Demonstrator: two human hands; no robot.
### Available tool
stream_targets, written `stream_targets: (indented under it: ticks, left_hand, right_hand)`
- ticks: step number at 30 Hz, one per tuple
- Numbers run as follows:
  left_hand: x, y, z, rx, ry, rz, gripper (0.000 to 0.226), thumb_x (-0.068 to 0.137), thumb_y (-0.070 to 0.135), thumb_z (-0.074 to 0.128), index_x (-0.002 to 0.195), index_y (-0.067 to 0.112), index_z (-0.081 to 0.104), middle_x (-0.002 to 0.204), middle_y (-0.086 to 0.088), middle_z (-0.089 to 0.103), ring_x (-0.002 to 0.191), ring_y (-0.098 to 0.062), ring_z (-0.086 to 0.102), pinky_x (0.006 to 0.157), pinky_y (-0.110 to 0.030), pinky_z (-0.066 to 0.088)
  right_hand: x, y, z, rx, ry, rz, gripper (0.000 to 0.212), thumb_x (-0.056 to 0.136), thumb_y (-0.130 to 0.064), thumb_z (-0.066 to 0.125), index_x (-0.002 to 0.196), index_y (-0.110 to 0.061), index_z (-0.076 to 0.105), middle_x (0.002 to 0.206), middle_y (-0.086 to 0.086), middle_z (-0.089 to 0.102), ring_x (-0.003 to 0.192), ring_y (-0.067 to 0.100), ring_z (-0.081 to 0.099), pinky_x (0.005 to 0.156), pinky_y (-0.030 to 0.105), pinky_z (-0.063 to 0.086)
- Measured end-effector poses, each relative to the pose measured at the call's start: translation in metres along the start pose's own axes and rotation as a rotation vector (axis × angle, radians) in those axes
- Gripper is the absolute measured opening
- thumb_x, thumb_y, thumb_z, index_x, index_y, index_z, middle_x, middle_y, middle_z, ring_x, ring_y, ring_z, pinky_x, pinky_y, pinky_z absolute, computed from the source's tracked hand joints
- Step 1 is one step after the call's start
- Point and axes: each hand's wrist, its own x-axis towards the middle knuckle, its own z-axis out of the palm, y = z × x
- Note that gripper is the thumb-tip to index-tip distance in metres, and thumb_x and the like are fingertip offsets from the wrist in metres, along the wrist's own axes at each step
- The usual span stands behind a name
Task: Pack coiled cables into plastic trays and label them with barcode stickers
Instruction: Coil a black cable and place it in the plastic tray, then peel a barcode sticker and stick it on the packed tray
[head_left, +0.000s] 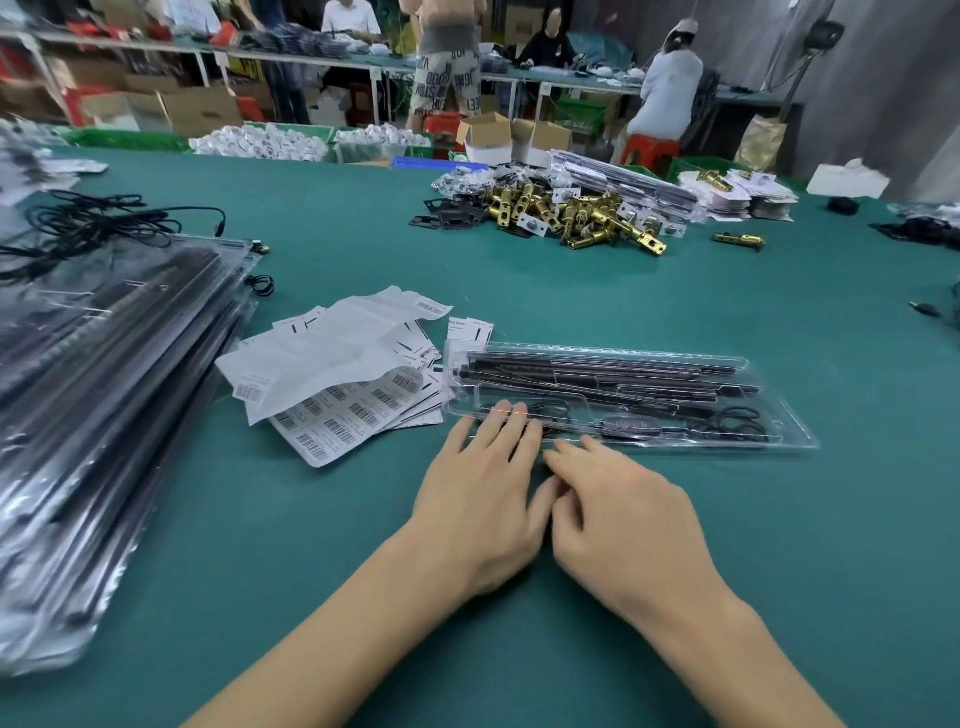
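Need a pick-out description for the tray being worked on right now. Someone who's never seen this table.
On the green table, look just beyond the left hand and right hand, right of the barcode sticker sheets. The clear plastic tray lies there alone and flat, holding black rods and coiled cable, with the left fingertips on its near edge. The stack of packed trays sits far left.

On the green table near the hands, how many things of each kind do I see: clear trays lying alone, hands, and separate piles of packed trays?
Clear tray lying alone: 1
Hands: 2, the left hand and the right hand
Pile of packed trays: 1
Total: 4
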Motion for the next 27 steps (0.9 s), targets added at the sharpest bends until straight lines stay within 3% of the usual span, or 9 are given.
stream_targets:
  ticks: [2, 5, 11, 18, 24, 27]
  left_hand:
    - [0.001, -0.001, 0.000, -0.008, 0.004, 0.012, 0.066, 0.104, 0.049, 0.014, 0.159, 0.014, 0.010, 0.168, -0.004, 0.005, 0.154, -0.018, -0.001, 0.124, -0.037, 0.002]
    - [0.001, -0.004, 0.000, -0.033, 0.031, 0.031, 0.063, 0.105, 0.047, 0.019, 0.159, 0.014, 0.013, 0.167, -0.006, 0.010, 0.154, -0.019, 0.003, 0.124, -0.035, 0.003]
    - [0.004, -0.009, 0.001, -0.073, 0.098, 0.083, 0.057, 0.104, 0.044, 0.026, 0.155, 0.018, 0.025, 0.163, -0.002, 0.026, 0.151, -0.018, 0.016, 0.122, -0.034, 0.012]
    - [0.005, -0.014, 0.000, -0.161, 0.180, 0.081, 0.044, 0.102, 0.044, 0.037, 0.134, 0.019, 0.053, 0.136, 0.001, 0.058, 0.133, -0.020, 0.043, 0.113, -0.031, 0.028]
    - [0.001, -0.013, 0.000, -0.253, 0.255, 0.055, 0.029, 0.098, 0.034, 0.048, 0.113, 0.014, 0.062, 0.113, -0.005, 0.066, 0.110, -0.025, 0.056, 0.100, -0.032, 0.036]
    - [0.000, -0.011, -0.001, -0.252, 0.249, 0.046, 0.033, 0.096, 0.035, 0.042, 0.109, 0.013, 0.064, 0.108, -0.005, 0.067, 0.105, -0.025, 0.057, 0.095, -0.032, 0.037]
  right_hand:
    - [0.006, 0.006, -0.003, 0.092, 0.098, 0.047, 0.031, 0.085, -0.023, 0.056, 0.109, -0.030, 0.075, 0.108, -0.008, 0.074, 0.111, 0.018, 0.066, 0.081, 0.036, 0.056]
    - [0.023, 0.011, -0.007, 0.205, 0.169, 0.075, 0.018, 0.085, -0.020, 0.062, 0.094, -0.027, 0.076, 0.088, -0.008, 0.075, 0.082, 0.019, 0.066, 0.074, 0.036, 0.055]
    - [0.055, 0.007, 0.002, 0.270, 0.146, 0.101, 0.010, 0.083, -0.029, 0.063, 0.087, -0.029, 0.071, 0.063, -0.015, 0.062, 0.069, 0.015, 0.061, 0.067, 0.029, 0.051]
    - [0.123, -0.031, -0.002, 0.310, -0.017, -0.059, 0.010, 0.085, -0.029, 0.063, 0.085, -0.027, 0.073, 0.079, -0.012, 0.070, 0.081, 0.013, 0.064, 0.074, 0.030, 0.054]
    - [0.157, -0.073, 0.009, 0.158, -0.276, -0.216, 0.012, 0.085, -0.032, 0.063, 0.092, -0.034, 0.073, 0.098, -0.015, 0.070, 0.095, 0.012, 0.062, 0.069, 0.026, 0.045]
    - [0.162, -0.078, 0.016, 0.139, -0.262, -0.205, 0.018, 0.083, -0.045, 0.066, 0.096, -0.033, 0.066, 0.100, -0.013, 0.068, 0.098, 0.013, 0.061, 0.075, 0.029, 0.048]
